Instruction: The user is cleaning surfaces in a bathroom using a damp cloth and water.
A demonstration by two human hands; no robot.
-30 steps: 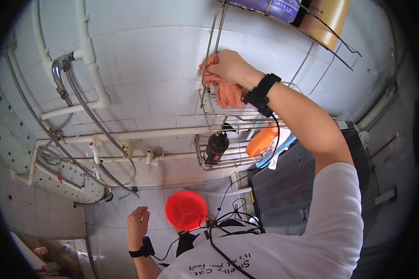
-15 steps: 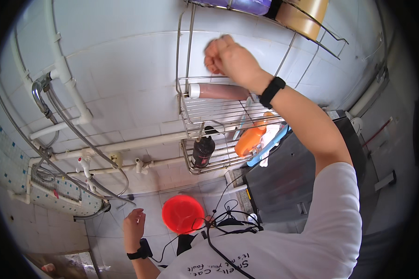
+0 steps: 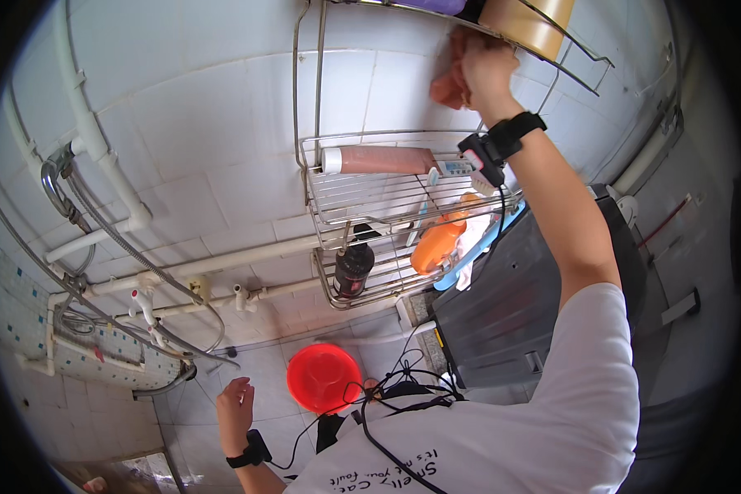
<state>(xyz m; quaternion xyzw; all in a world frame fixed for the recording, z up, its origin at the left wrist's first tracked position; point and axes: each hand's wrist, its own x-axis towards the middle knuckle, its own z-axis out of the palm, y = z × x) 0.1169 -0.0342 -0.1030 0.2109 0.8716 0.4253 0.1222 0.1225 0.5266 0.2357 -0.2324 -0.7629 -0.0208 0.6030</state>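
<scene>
My right hand (image 3: 487, 72) is raised against the tiled wall, just under the top shelf. Its fingers are curled and blurred around a salmon-coloured patch, which I cannot make out clearly. Above it on that shelf stands a tan container (image 3: 527, 23) beside a purple one (image 3: 428, 5). Below, a pink tube (image 3: 383, 160) with a white cap lies on the middle rack of the wire shelf (image 3: 362, 196). My left hand (image 3: 235, 405) hangs low on the left, its fingers loosely bent and apart, holding nothing. Nearest to it is a red basin (image 3: 323, 379) on the floor.
The lower rack holds a dark bottle (image 3: 355, 267), an orange bottle (image 3: 438, 247) and a light-blue item (image 3: 490, 251). A grey appliance (image 3: 510, 317) stands to the right. Pipes and a hose (image 3: 132, 235) run along the left wall. Black cables (image 3: 403, 383) hang before my shirt.
My right hand has moved right and upward along the wall, turning at the wrist, from above the pink tube to under the tan container. My left hand has barely moved.
</scene>
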